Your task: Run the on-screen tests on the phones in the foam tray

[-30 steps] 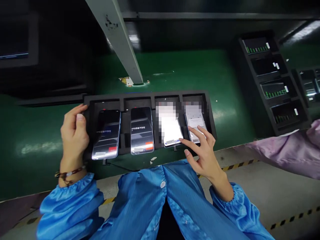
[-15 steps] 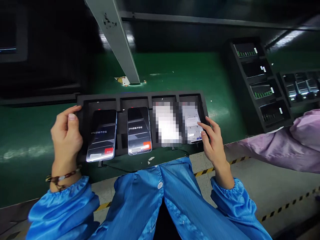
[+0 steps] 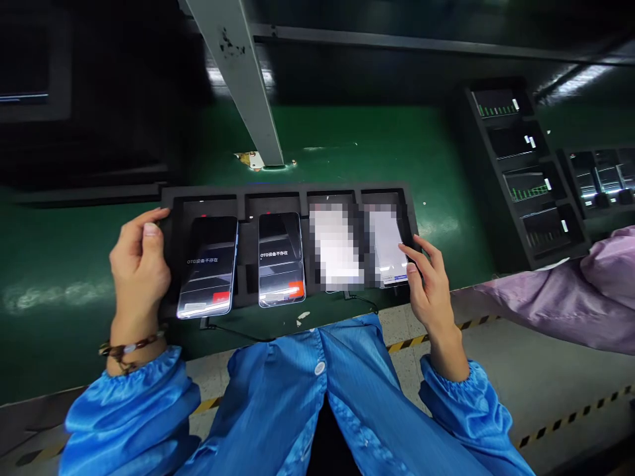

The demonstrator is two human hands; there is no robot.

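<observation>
A black tray (image 3: 242, 268) with compartments lies on the green table, holding several phones. My left hand (image 3: 141, 261) grips its left end, thumb on top and index finger stretched along the edge. Beside it lies a dark-screened phone (image 3: 208, 264) with a red button; a second similar phone (image 3: 281, 258) is to its right. The third phone (image 3: 337, 244) shows a bright, pixelated screen. My right hand (image 3: 429, 281) is at the tray's right end, fingers apart and holding nothing, fingertips beside the fourth phone (image 3: 387, 244), whose screen is pale and partly pixelated.
Another black tray (image 3: 501, 178) with devices stands at the right, and more devices (image 3: 602, 175) lie beyond it. A grey metal post (image 3: 248, 86) rises behind my tray. Cables (image 3: 238, 334) run along the front edge. A person's pink sleeve (image 3: 555, 297) is at the right.
The small box on the fourth phone's screen is gone, leaving a plainer pale screen. The whole view has shifted slightly; both hands keep nearly the same places at the tray.
</observation>
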